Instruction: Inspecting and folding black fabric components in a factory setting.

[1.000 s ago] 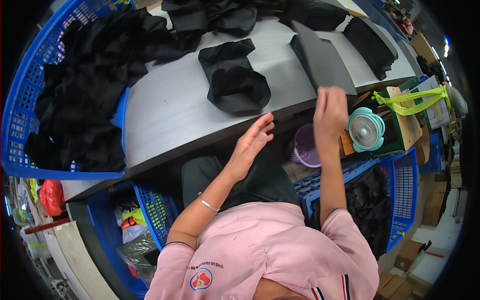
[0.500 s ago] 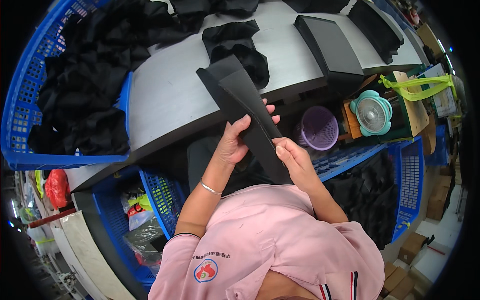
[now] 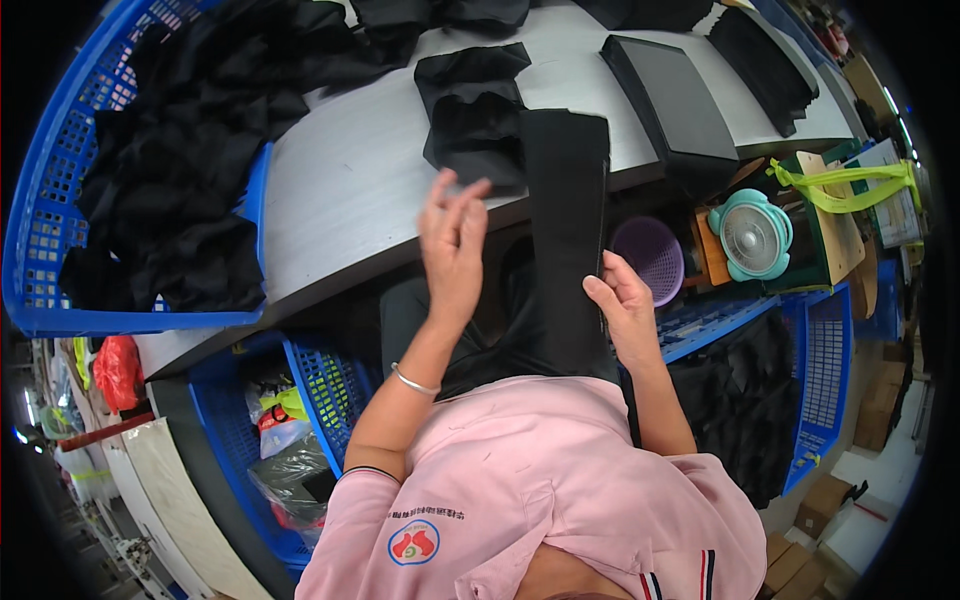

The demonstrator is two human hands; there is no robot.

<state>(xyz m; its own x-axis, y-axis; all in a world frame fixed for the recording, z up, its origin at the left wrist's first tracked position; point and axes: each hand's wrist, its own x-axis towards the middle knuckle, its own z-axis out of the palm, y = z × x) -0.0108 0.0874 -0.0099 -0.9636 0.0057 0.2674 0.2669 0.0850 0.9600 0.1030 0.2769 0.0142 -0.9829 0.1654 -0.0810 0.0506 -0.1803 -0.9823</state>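
A long black fabric panel [image 3: 568,230] with a stitched line along its right edge stretches from my lap up over the table's front edge. My right hand [image 3: 628,303] pinches that right edge between thumb and fingers. Off to the panel's left, my left hand [image 3: 455,245] is raised and holds nothing; its fingers are apart and slightly blurred. Just beyond its fingertips, loose black fabric pieces [image 3: 468,128] lie folded on the grey table [image 3: 345,170]. The panel's far end lies beside them.
A blue crate [image 3: 150,322] heaped with black fabric [image 3: 180,190] stands at the left. Stacked dark panels [image 3: 675,105] lie at the table's right. Below are a purple basket [image 3: 645,250], a teal fan [image 3: 752,238], and a blue crate [image 3: 822,380] holding black fabric.
My left hand has let go of the panel and moved up and left. The panel has swung from a leftward slant to nearly straight, while my right hand has shifted right, still gripping it.
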